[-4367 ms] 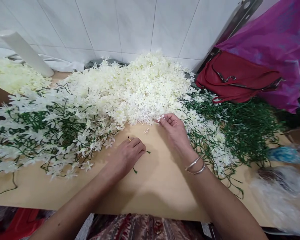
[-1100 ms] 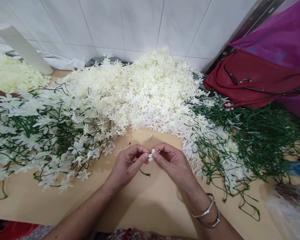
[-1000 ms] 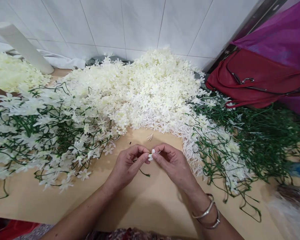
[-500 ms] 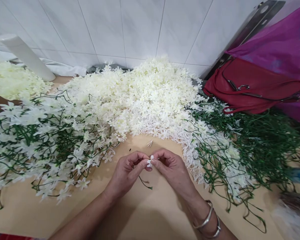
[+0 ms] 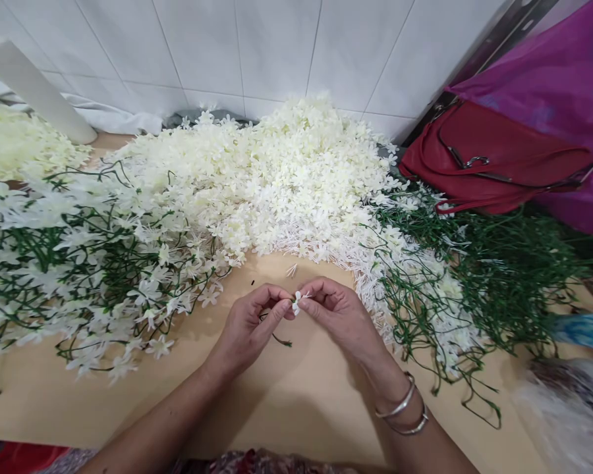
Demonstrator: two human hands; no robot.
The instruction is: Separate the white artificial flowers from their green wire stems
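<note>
My left hand (image 5: 257, 321) pinches a dark green stem (image 5: 281, 341), whose loose end hangs below the fingers. Between both hands is a small white flower (image 5: 296, 303), at the stem's upper end. My right hand (image 5: 333, 313) pinches the flower from the right, thumb and forefinger together; thin white filaments stick out beside its fingertips. Loose white petals (image 5: 306, 164) are heaped behind the hands. Finished-looking white flowers on green stems (image 5: 93, 270) are piled to the left. Bare green stems (image 5: 504, 283) lie tangled at the right.
A red handbag (image 5: 504, 158) and a purple bag (image 5: 553, 79) stand at the back right. A white roll (image 5: 39, 89) leans at the back left. Clear plastic (image 5: 568, 401) and a blue item (image 5: 586, 330) lie at the right. A few white filaments (image 5: 291, 270) rest on the tan table (image 5: 296, 408).
The view has shifted, so the scene sits slightly higher in it. More green stem shows at the flower's left side. Both hands remain pinched together around the flower.
</note>
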